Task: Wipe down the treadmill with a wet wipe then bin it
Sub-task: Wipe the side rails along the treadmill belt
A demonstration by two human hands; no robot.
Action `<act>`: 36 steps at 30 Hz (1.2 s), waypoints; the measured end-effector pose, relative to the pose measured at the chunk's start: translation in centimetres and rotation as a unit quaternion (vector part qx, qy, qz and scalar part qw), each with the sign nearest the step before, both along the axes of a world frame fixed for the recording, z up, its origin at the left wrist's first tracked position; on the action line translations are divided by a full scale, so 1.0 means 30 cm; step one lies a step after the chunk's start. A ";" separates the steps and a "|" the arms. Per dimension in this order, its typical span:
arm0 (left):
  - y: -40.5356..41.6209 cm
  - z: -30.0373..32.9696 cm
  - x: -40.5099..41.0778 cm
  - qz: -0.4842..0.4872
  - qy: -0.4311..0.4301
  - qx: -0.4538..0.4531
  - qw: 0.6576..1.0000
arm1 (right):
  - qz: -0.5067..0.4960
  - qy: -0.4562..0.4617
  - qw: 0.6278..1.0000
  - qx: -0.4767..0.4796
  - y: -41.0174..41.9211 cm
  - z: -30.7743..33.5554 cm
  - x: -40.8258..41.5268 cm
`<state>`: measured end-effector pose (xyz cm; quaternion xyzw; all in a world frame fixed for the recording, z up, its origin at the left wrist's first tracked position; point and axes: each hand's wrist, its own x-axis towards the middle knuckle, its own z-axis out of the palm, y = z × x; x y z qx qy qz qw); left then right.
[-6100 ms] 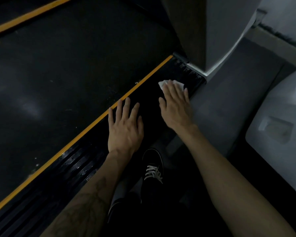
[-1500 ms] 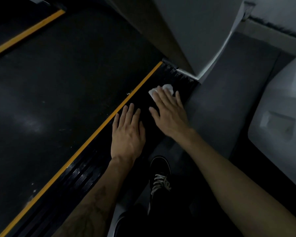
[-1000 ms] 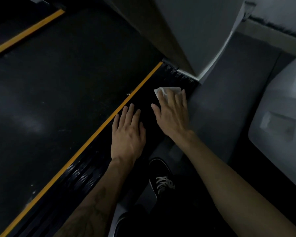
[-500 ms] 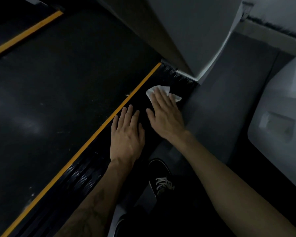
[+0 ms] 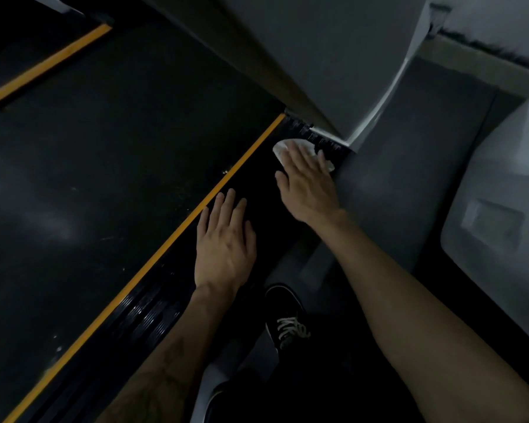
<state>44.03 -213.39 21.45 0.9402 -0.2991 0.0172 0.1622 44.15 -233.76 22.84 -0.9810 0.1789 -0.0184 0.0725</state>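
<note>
**A:** ok so only the head view here. We're looking down at the black treadmill side rail (image 5: 266,190), the ribbed plastic strip running along the orange edge stripe (image 5: 171,236), with the wide black running belt (image 5: 110,154) on the far side of that stripe.

**B:** yep, and our right hand (image 5: 309,184) is laid flat on the crumpled white wet wipe (image 5: 283,148), fingers straight and close together, pressing it onto the rail. The wipe sits at the far end of the rail, just beside the foot of the grey upright post (image 5: 333,56). We only see white bits poking out past the fingertips and a bit at the outer side of the hand; the rest is hidden under the palm.

**A:** left hand (image 5: 225,242)? We'd say flat on the same rail, palm down, fingers straight and slightly fanned, holding nothing. It's nearer to us than the right one, fingertips just short of the orange stripe.

**B:** agreed. The two hands are near each other, not touching.

**A:** below them there's our black lace-up sneaker with white laces (image 5: 286,319) on the dark grey floor (image 5: 409,178) next to the rail. On the right edge a pale grey moulded plastic housing (image 5: 501,227) with a rectangular recess; can't tell what it belongs to, it's pretty dim.
</note>
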 end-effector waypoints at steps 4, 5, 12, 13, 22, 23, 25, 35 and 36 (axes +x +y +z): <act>0.008 -0.003 0.003 -0.003 0.001 0.004 1.000 | 0.023 -0.035 0.999 0.025 0.134 -0.025 -0.093; 0.007 -0.002 0.004 -0.003 0.001 0.004 1.000 | 0.045 -0.028 0.998 0.020 0.139 -0.029 -0.097; 0.003 0.002 0.007 -0.002 0.012 0.006 1.000 | -0.029 -0.012 0.999 0.004 0.042 -0.011 -0.002; 0.005 0.001 0.006 -0.004 0.012 0.013 1.000 | -0.027 -0.020 0.999 0.013 0.087 -0.023 -0.023; 0.000 0.013 0.002 -0.035 0.024 0.025 0.999 | -0.020 -0.046 0.999 -0.001 0.049 -0.035 -0.039; 0.001 0.015 0.005 -0.033 0.028 0.020 0.999 | -0.011 -0.065 0.998 0.002 0.091 -0.046 -0.067; 0.000 0.018 0.011 -0.028 0.034 0.010 0.999 | 0.034 -0.080 0.996 0.002 0.135 -0.069 -0.118; -0.036 0.036 -0.003 0.008 0.071 -0.008 0.997 | -0.027 -0.084 0.996 0.013 0.120 -0.064 -0.142; -0.052 0.039 -0.009 0.020 0.076 -0.013 0.997 | -0.017 -0.090 0.996 0.019 0.139 -0.074 -0.164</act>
